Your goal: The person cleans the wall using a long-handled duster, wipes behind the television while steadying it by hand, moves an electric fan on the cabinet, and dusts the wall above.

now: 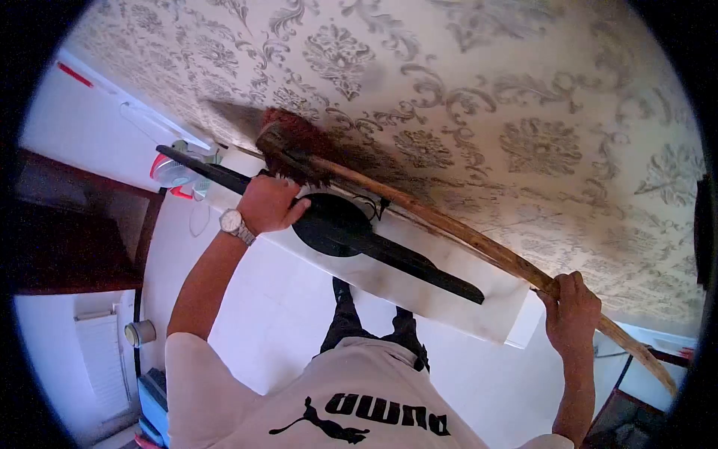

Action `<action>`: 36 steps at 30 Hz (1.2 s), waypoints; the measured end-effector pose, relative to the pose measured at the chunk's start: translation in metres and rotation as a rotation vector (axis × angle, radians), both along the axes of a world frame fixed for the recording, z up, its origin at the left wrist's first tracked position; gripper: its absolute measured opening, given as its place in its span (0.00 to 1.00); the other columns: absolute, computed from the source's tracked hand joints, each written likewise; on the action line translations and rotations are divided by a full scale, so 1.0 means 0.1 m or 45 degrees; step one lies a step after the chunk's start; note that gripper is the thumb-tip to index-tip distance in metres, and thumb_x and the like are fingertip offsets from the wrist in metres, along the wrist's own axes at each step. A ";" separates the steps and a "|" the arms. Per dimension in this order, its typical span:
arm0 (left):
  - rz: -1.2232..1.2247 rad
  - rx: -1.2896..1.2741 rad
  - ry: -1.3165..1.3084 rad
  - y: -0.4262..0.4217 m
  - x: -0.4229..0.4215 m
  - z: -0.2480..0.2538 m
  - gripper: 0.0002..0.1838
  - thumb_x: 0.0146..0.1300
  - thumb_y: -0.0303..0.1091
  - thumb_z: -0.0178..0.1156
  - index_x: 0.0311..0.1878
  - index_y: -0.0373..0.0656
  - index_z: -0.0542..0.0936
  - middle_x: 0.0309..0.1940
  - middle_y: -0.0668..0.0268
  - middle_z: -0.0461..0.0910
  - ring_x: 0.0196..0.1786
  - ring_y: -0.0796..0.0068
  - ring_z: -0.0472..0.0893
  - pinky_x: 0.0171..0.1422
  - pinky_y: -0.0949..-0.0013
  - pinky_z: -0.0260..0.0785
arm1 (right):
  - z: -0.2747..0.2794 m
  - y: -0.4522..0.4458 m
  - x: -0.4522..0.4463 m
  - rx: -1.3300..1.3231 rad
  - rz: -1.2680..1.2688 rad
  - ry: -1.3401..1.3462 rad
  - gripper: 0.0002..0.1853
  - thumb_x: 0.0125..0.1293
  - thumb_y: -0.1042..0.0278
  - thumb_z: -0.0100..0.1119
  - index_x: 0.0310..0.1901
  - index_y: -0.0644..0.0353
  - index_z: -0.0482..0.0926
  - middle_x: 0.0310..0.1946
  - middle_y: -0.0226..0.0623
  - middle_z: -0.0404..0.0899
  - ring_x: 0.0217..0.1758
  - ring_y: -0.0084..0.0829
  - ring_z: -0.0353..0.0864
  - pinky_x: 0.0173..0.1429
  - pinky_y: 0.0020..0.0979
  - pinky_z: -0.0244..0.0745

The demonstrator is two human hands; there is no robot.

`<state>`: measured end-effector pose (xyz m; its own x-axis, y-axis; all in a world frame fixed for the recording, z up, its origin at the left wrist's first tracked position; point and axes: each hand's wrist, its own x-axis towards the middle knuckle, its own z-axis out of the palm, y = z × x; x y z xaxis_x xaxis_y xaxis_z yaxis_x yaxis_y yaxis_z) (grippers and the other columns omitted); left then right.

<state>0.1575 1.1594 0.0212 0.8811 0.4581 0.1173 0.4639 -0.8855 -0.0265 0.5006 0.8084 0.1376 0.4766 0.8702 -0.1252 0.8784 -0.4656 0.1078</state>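
Note:
My right hand is wrapped around the long wooden handle of a broom, near its lower right end. The reddish-brown broom head is at the upper left, up against the patterned wall. A thin black flat-screen television, seen from above, stands on a pale marbled cabinet top. My left hand grips its upper edge near the left part, with the thumb on the near side and the fingertips partly hidden behind. A metal watch is on my left wrist.
The wallpapered wall rises right behind the pale cabinet top. A dark cable shows behind the television. Pale green and red shoe-like items are at the left end. Dark wooden furniture stands left, and my legs are close to the cabinet.

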 end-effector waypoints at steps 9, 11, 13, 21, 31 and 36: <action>-0.121 -0.385 -0.234 0.37 -0.28 -0.14 0.22 0.59 0.49 0.55 0.18 0.42 0.72 0.12 0.59 0.68 0.17 0.57 0.72 0.23 0.59 0.62 | -0.10 0.85 -0.47 -0.191 0.064 -0.022 0.14 0.57 0.58 0.60 0.35 0.61 0.74 0.30 0.40 0.71 0.31 0.41 0.76 0.34 0.40 0.70; -0.055 -0.536 -0.467 0.35 -0.25 -0.12 0.24 0.61 0.49 0.53 0.16 0.41 0.68 0.11 0.59 0.64 0.15 0.57 0.68 0.20 0.61 0.57 | -0.19 1.01 -0.48 -0.242 0.128 -0.018 0.15 0.56 0.59 0.61 0.35 0.62 0.74 0.30 0.40 0.72 0.31 0.41 0.76 0.34 0.39 0.70; -0.062 -0.509 -0.465 0.35 -0.24 -0.15 0.24 0.61 0.49 0.54 0.17 0.41 0.68 0.11 0.58 0.64 0.15 0.56 0.68 0.20 0.61 0.57 | -0.34 1.16 -0.46 -0.349 0.109 0.031 0.14 0.57 0.58 0.61 0.34 0.62 0.74 0.29 0.41 0.72 0.30 0.41 0.77 0.32 0.39 0.70; -0.057 -0.412 -0.473 0.34 -0.20 -0.20 0.23 0.59 0.47 0.55 0.15 0.41 0.66 0.11 0.58 0.63 0.15 0.55 0.67 0.20 0.60 0.55 | -1.09 1.56 -0.35 -0.293 0.354 0.142 0.16 0.61 0.57 0.56 0.36 0.66 0.74 0.31 0.45 0.75 0.31 0.41 0.80 0.33 0.39 0.76; -0.086 -0.421 -0.453 0.36 -0.16 -0.17 0.23 0.58 0.44 0.57 0.14 0.40 0.64 0.10 0.59 0.60 0.13 0.57 0.63 0.18 0.61 0.51 | -1.45 1.76 -0.30 -0.366 0.449 0.261 0.16 0.62 0.61 0.54 0.47 0.62 0.75 0.36 0.49 0.77 0.33 0.44 0.81 0.35 0.41 0.77; -0.008 -0.413 -0.385 0.31 -0.13 -0.16 0.21 0.56 0.40 0.58 0.13 0.40 0.64 0.10 0.59 0.61 0.13 0.58 0.63 0.18 0.61 0.51 | -1.45 1.62 -0.28 -0.384 0.462 0.356 0.18 0.63 0.62 0.52 0.52 0.60 0.73 0.33 0.48 0.78 0.32 0.44 0.81 0.35 0.42 0.77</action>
<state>0.1444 1.1905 0.0049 0.8322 0.5086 0.2211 0.4027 -0.8283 0.3895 0.4726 0.9708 -0.0076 0.0656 0.8784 -0.4734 0.9911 -0.1123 -0.0710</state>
